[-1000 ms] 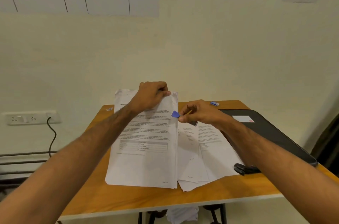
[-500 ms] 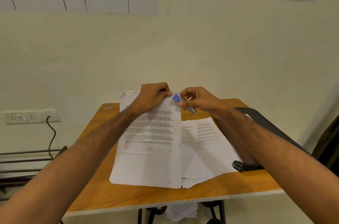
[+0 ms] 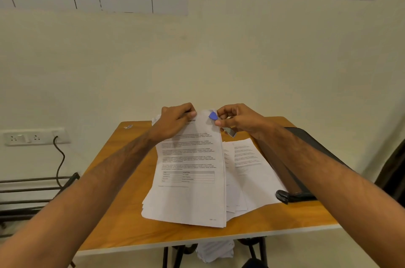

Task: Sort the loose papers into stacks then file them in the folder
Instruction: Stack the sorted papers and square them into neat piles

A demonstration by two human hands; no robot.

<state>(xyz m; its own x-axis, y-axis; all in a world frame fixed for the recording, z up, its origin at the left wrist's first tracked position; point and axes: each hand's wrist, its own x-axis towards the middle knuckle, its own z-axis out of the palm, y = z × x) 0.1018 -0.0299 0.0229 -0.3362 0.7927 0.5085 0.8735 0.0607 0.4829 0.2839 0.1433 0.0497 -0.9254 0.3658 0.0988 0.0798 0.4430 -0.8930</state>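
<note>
While the left hand (image 3: 175, 119) grips it, the printed stack (image 3: 188, 175) lifts, edges uneven.

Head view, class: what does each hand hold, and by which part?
The left hand grips the paper stack at its top edge. The right hand pinches a blue binder clip by its silver handles.

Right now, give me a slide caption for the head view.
Left hand holds paper stack; right hand pinches blue clip.
</note>
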